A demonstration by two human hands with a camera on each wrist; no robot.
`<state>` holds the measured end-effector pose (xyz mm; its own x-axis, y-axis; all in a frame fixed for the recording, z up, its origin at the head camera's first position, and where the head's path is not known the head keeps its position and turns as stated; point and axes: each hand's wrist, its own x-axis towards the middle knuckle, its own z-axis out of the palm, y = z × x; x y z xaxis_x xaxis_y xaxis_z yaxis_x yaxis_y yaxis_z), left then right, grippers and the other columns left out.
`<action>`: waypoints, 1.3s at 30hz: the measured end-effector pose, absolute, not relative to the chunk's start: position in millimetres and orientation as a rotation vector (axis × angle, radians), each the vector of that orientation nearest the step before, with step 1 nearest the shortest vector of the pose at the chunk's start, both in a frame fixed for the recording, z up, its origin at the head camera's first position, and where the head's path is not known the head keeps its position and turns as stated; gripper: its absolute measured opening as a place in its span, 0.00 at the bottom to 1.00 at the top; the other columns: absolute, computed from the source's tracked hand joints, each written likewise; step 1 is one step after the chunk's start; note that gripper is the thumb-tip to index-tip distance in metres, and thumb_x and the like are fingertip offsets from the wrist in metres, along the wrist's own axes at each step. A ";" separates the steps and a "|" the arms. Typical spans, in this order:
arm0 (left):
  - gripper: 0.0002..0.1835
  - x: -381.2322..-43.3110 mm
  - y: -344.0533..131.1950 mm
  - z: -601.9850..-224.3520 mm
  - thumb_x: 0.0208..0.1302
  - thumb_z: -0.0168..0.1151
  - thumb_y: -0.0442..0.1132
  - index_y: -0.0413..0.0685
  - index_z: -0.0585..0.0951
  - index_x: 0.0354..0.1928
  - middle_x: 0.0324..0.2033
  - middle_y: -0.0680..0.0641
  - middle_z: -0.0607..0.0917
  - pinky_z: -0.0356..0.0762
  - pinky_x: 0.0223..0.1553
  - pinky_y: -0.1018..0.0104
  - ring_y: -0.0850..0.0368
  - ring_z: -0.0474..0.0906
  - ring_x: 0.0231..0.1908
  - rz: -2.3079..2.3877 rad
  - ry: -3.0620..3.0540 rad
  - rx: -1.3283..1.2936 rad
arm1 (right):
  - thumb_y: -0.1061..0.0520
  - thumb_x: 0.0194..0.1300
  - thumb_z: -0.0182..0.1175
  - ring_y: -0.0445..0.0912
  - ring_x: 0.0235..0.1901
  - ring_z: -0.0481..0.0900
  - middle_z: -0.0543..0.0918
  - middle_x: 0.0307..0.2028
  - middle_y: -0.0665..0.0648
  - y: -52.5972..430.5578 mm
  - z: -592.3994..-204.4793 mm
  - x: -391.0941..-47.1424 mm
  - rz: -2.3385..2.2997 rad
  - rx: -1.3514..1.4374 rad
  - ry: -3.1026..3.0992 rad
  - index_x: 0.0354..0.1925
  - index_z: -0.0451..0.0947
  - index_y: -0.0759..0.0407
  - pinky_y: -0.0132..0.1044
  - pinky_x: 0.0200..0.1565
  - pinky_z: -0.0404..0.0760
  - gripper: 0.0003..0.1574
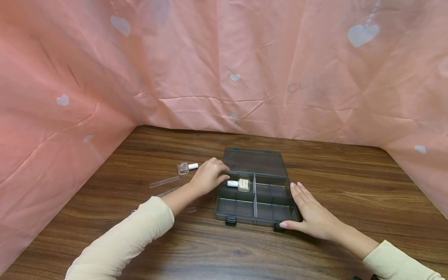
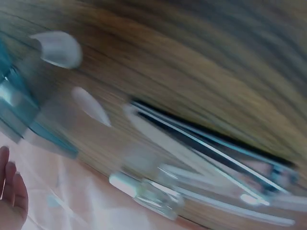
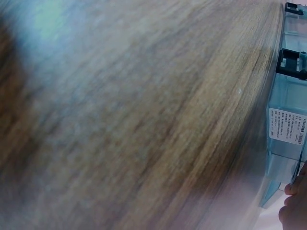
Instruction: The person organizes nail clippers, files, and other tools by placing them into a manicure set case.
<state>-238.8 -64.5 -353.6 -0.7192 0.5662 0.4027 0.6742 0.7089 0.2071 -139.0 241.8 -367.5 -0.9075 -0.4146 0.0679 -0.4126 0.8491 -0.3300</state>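
Note:
An open grey see-through organizer box point(image 1: 252, 218) lies on the wooden table, its lid point(image 1: 255, 161) folded back. In its back left compartment lies a beige nail polish bottle point(image 1: 243, 184) with a white cap. My left hand point(image 1: 210, 177) rests at the box's left wall with loosely curled fingers, fingertips right by the cap; I cannot tell whether they touch it. With straight fingers, my right hand point(image 1: 309, 212) lies flat against the box's right wall, thumb at the front corner. The blurred right wrist view shows that box wall point(image 3: 287, 110) with a label.
A clear bottle point(image 1: 184, 167) with a white cap lies left of the box, seen blurred in the left wrist view as well point(image 2: 153, 194). Clear plastic strips point(image 1: 164, 181) lie near my left forearm. Pink cloth point(image 1: 224, 77) walls the table at back and sides.

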 end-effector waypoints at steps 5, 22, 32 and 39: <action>0.11 -240.2 -84.2 -351.9 0.52 0.69 0.40 0.42 0.84 0.36 0.36 0.47 0.86 0.77 0.46 0.60 0.52 0.78 0.41 -0.573 -2.547 -0.881 | 0.28 0.52 0.59 0.63 0.70 0.43 0.48 0.70 0.71 241.8 -366.9 -138.8 -0.532 -0.669 3.014 0.69 0.45 0.73 0.50 0.70 0.46 0.67; 0.20 -245.6 -149.7 -374.8 0.49 0.71 0.40 0.37 0.81 0.44 0.44 0.38 0.82 0.73 0.49 0.50 0.42 0.76 0.46 -0.843 -2.632 -0.432 | 0.27 0.52 0.58 0.63 0.70 0.43 0.49 0.70 0.71 241.8 -368.6 -139.4 -0.517 -0.669 3.016 0.68 0.46 0.73 0.47 0.71 0.44 0.68; 0.25 -254.9 -165.8 -377.7 0.53 0.68 0.37 0.30 0.76 0.51 0.48 0.31 0.79 0.70 0.54 0.47 0.37 0.74 0.51 -0.915 -2.776 -0.265 | 0.28 0.52 0.59 0.63 0.70 0.43 0.49 0.70 0.71 242.2 -368.4 -139.5 -0.522 -0.668 3.020 0.68 0.46 0.73 0.44 0.71 0.42 0.67; 0.24 -259.2 -174.2 -380.6 0.54 0.67 0.36 0.29 0.75 0.51 0.49 0.30 0.79 0.70 0.56 0.48 0.37 0.74 0.53 -0.885 -2.847 -0.257 | 0.28 0.52 0.58 0.63 0.70 0.43 0.49 0.70 0.71 242.0 -368.7 -139.9 -0.515 -0.676 3.015 0.68 0.46 0.73 0.49 0.70 0.45 0.67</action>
